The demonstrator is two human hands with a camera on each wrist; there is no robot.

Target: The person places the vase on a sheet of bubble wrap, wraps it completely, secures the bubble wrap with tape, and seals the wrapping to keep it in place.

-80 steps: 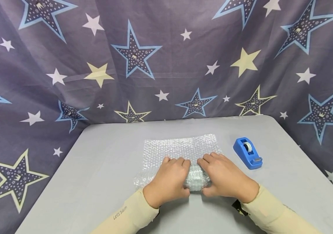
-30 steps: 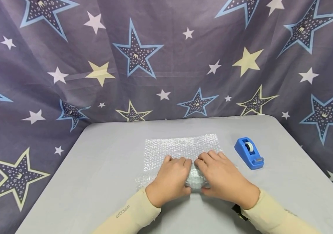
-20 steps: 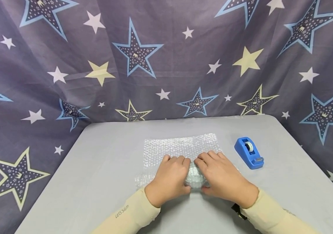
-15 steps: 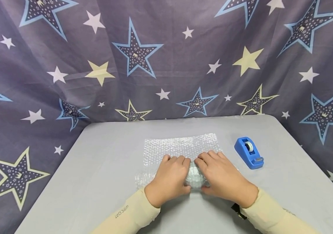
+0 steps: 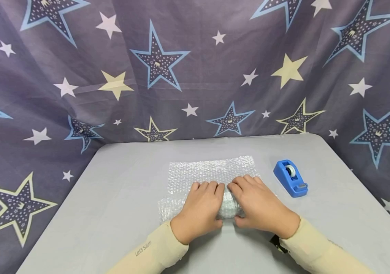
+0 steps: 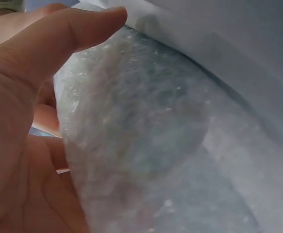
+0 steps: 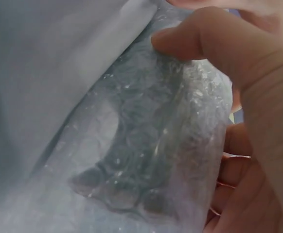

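A sheet of clear bubble wrap [image 5: 212,171] lies mid-table in the head view, its near part rolled up around a pale greenish thing. My left hand [image 5: 201,211] grips the rolled bubble wrap [image 5: 230,207] from the left, thumb on the near side and fingers over the top. From the right, my right hand [image 5: 262,205] holds the same roll in like manner. In the left wrist view a rounded end of the wrapped thing [image 6: 166,141] shows dimly through the layers; its kind is hidden by the wrap. Loose wrap sticks out past the left hand.
A blue tape dispenser [image 5: 290,179] with a roll of clear tape stands to the right of the sheet. The table [image 5: 123,182] has a light grey cover, and a dark curtain [image 5: 198,76] with stars hangs behind its far edge.
The roll has turned slightly away from me, with a little less flat sheet showing beyond it. Both hands keep their hold. The tape dispenser stays in place.
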